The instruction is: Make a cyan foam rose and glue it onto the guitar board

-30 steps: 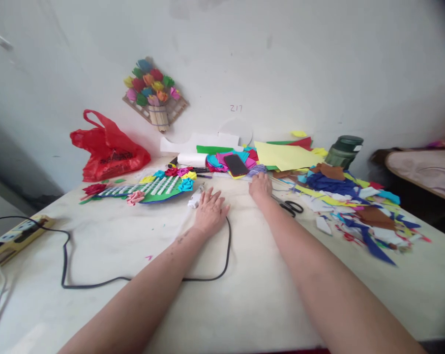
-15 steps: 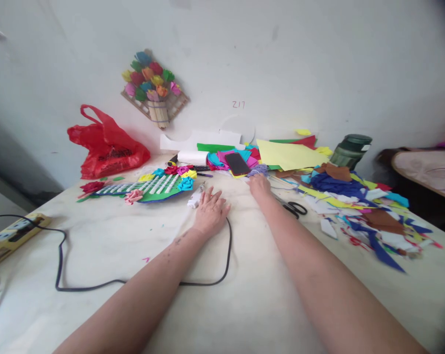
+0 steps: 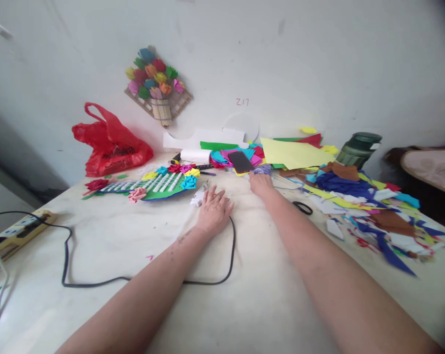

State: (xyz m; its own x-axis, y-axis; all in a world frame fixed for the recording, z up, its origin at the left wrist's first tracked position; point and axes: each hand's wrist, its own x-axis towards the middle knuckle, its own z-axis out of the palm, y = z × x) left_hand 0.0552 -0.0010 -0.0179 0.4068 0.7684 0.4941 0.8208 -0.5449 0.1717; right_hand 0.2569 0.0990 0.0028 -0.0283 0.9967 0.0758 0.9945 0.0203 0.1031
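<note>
My left hand (image 3: 215,210) lies palm down with its fingers spread, over part of a white glue gun (image 3: 197,198). A black cord (image 3: 232,246) runs out from beneath that hand and loops across the table. Farther right, my right hand (image 3: 261,184) is closed, fingers curled under and hidden, right beside a bundle of purple yarn (image 3: 262,169). What it holds, if anything, cannot be seen. Left of the glue gun is a green paper piece (image 3: 174,189) with white strips and paper flowers. Scissors (image 3: 302,208) show one black handle loop past my right forearm.
A phone (image 3: 240,161) rests on coloured paper at the back. Paper scraps (image 3: 392,221) cover the right side, with a green jar (image 3: 358,151) behind. A red plastic bag (image 3: 111,147) stands back left, and a power strip (image 3: 21,236) lies on the left edge.
The whole view has shifted slightly. Both hands keep nearly the same places and poses, and my right forearm now hides more of the scissors.
</note>
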